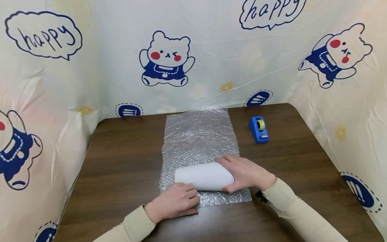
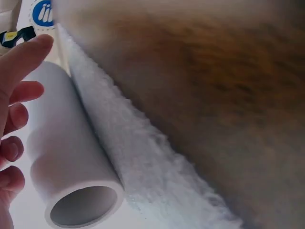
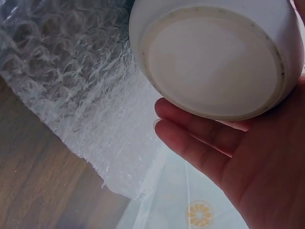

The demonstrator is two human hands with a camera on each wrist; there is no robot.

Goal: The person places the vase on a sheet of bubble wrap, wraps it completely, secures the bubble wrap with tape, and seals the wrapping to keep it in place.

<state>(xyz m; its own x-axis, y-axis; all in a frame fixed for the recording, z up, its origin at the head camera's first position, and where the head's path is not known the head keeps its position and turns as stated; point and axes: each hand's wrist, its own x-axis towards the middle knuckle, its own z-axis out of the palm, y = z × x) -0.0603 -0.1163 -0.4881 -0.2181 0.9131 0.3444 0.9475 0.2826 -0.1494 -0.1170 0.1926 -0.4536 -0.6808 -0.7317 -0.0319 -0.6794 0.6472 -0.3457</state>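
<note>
A smooth white vase lies on its side across the near part of a sheet of bubble wrap. Its round open mouth shows in the left wrist view, at the lower end of the vase. My right hand grips the base end, thumb on the near side and fingers over the far side. The right wrist view shows the flat round base close up. By the mouth end, at the wrap's near edge, is my left hand, its fingers loosely bent with nothing seen between them.
A blue tape dispenser with a yellow roll stands on the brown wooden table, right of the wrap. Behind the table and at its sides hangs a printed cloth with bears. The wrap's far end reaches the table's back edge.
</note>
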